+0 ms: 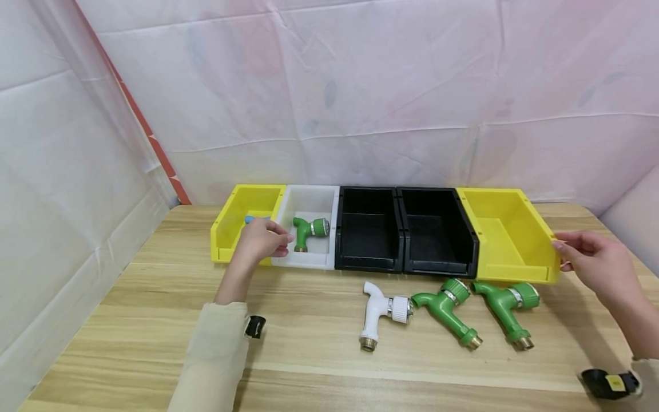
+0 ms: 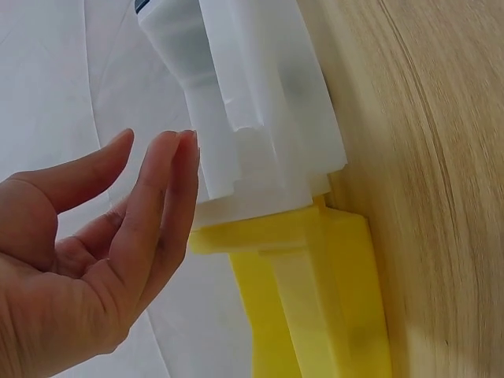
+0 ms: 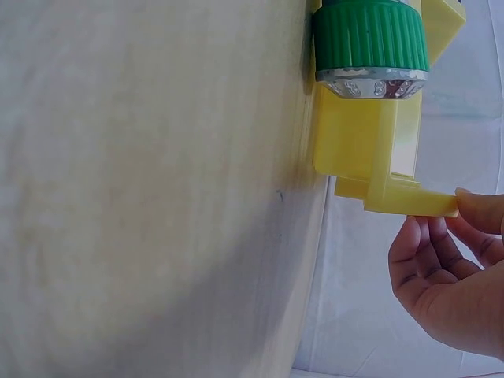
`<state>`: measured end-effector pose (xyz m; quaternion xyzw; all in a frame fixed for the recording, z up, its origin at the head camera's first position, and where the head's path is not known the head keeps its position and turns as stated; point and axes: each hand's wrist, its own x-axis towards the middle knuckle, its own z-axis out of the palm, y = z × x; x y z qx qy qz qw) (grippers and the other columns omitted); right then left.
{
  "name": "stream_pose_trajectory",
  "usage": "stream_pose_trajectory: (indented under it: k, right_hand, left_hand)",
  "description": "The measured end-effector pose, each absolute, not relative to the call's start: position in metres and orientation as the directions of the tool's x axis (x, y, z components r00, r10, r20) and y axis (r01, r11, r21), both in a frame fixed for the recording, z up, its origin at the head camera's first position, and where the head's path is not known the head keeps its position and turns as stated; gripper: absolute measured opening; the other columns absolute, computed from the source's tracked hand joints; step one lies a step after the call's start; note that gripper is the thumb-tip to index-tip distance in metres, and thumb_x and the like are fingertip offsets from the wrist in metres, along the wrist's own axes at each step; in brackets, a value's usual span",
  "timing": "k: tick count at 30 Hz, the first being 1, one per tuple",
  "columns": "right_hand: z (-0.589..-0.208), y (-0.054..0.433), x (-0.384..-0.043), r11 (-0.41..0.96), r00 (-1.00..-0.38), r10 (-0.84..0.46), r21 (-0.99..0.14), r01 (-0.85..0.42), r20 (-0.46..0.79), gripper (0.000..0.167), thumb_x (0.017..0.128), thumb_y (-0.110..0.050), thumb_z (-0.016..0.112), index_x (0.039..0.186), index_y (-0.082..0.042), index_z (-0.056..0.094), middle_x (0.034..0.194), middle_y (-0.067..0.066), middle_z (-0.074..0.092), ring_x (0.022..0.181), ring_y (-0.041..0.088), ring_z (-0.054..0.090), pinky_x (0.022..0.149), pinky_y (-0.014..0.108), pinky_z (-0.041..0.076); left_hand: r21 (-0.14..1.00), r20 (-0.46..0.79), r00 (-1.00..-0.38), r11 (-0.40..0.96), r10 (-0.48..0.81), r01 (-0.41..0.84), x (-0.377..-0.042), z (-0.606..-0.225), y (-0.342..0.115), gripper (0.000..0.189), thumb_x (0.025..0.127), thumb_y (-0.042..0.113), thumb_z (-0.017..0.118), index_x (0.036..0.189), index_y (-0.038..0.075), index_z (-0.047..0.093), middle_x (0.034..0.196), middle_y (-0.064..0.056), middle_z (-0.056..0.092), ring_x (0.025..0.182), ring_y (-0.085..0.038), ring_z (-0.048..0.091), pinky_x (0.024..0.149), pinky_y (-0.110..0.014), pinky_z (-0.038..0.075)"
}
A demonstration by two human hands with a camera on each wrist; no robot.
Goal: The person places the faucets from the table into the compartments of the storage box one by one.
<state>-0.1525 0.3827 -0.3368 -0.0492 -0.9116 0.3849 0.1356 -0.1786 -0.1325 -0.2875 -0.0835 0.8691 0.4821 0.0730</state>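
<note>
My left hand point(image 1: 261, 239) is raised over the border between the left yellow bin point(image 1: 222, 253) and the white bin point(image 1: 280, 262). Its thumb and fingers stand apart with nothing between them in the left wrist view. A green faucet point(image 1: 302, 232) lies in the white bin, and a small blue thing point(image 1: 249, 219) shows in the left yellow bin, partly hidden by the hand. At the far right, my right hand point(image 1: 599, 260) pinches the side rim of the right yellow bin point(image 1: 520, 273) between thumb and fingers, as the right wrist view point(image 3: 449, 276) also shows.
Two black bins point(image 1: 369, 264) stand between the white and right yellow bins, all in one row. In front lie a white faucet point(image 1: 374, 312) and two green faucets, one in the middle point(image 1: 447, 312) and one to the right point(image 1: 504, 309). Behind hangs a pale curtain point(image 1: 391, 86).
</note>
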Motion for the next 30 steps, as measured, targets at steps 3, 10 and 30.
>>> stream_pose_trajectory:
  k: [3,10,30]
  right_hand:
    - [-0.337,0.383,-0.152,0.697,-0.959,0.195,-0.717,-0.013,0.207,0.008,0.093,-0.013,0.052,0.099,-0.009,0.054,0.069,-0.025,0.05,0.057,-0.001,0.052,0.048,0.018,0.048]
    - [-0.336,0.382,-0.153,0.697,-0.962,0.192,-0.717,-0.005,0.194,0.018,0.093,-0.014,0.051,0.104,0.001,0.053,0.069,-0.024,0.05,0.057,0.0,0.052,0.048,0.019,0.049]
    - [-0.338,0.386,-0.153,0.683,-0.963,0.185,-0.73,-0.018,0.197,0.005,0.093,-0.013,0.052,0.097,-0.016,0.054,0.069,-0.023,0.052,0.057,0.002,0.052,0.048,0.019,0.048]
  left_hand:
    - [0.826,-0.203,-0.977,0.524,-0.069,-0.209,-0.177,-0.287,-0.135,0.025,0.084,0.01,0.067,0.1,-0.007,0.062,0.085,-0.018,0.063,0.063,-0.017,0.064,0.065,-0.029,0.054]
    - [0.824,-0.19,-0.981,0.535,-0.046,-0.185,-0.172,-0.287,-0.144,0.024,0.085,0.013,0.066,0.1,-0.005,0.062,0.089,-0.02,0.063,0.068,-0.021,0.063,0.068,-0.034,0.054]
    - [0.745,-0.125,-0.986,0.646,-0.107,-0.165,-0.166,-0.29,-0.175,0.029,0.088,0.025,0.062,0.094,-0.004,0.061,0.081,-0.013,0.063,0.077,-0.026,0.062,0.067,-0.027,0.052]
